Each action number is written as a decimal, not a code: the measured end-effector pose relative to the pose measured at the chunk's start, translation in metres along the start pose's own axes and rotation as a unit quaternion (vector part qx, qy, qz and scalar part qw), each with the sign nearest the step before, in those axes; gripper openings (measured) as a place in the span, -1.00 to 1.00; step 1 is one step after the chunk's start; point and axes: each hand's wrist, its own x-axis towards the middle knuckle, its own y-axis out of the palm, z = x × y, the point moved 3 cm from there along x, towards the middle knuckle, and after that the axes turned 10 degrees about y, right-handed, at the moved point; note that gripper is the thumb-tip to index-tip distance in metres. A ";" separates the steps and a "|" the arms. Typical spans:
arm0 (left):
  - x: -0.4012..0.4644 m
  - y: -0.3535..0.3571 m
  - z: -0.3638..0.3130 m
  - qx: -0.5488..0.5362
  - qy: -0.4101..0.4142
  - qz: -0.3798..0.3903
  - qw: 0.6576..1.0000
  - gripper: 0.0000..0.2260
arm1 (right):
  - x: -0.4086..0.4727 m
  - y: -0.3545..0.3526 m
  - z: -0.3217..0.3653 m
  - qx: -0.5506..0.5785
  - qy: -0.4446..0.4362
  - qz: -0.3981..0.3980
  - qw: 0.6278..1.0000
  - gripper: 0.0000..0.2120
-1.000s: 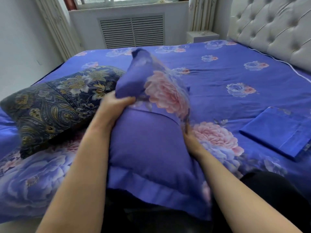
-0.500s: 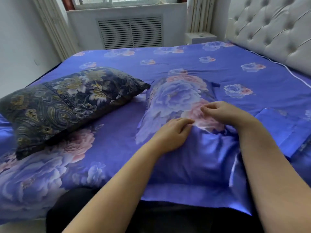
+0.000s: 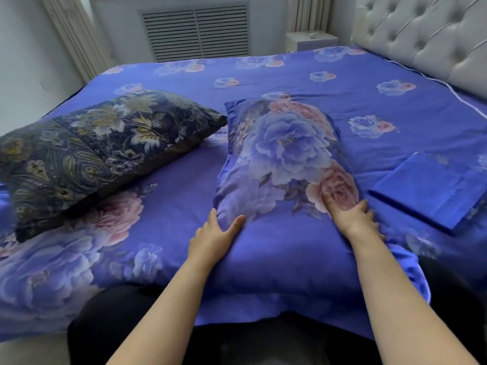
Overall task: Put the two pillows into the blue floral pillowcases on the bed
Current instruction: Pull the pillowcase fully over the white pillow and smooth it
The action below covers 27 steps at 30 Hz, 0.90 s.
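Pillow one (image 3: 284,164) sits cased; my left hand (image 3: 212,239) and right hand (image 3: 351,216) press it, fingers flat; next, I judge: dark paisley pillow (image 3: 97,151) into folded pillowcase (image 3: 432,191).

Both forearms are bare, with no sleeves, watch or rings showing; dark black clothing (image 3: 126,320) covers the lap below.

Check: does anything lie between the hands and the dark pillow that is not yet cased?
Nothing visible does. The dark paisley pillow lies left of the cased pillow, with only bare bedspread between it and the left hand.
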 end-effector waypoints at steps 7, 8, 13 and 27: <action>-0.010 -0.020 -0.010 -0.242 0.086 0.157 0.954 0.00 | 0.067 0.021 0.002 0.245 -0.031 0.115 0.962 0.09; -0.009 -0.024 -0.017 -0.275 0.131 0.143 0.942 -0.08 | 0.061 0.016 0.008 0.275 -0.047 0.113 0.954 -0.05; 0.024 -0.037 -0.051 -0.252 0.261 0.053 0.930 -0.28 | -0.001 -0.043 0.058 0.366 -0.190 0.054 0.909 -0.86; 0.147 -0.095 -0.188 -0.007 0.370 -0.182 0.911 -0.35 | 0.119 -0.175 0.197 0.570 -0.125 -0.187 0.790 -0.28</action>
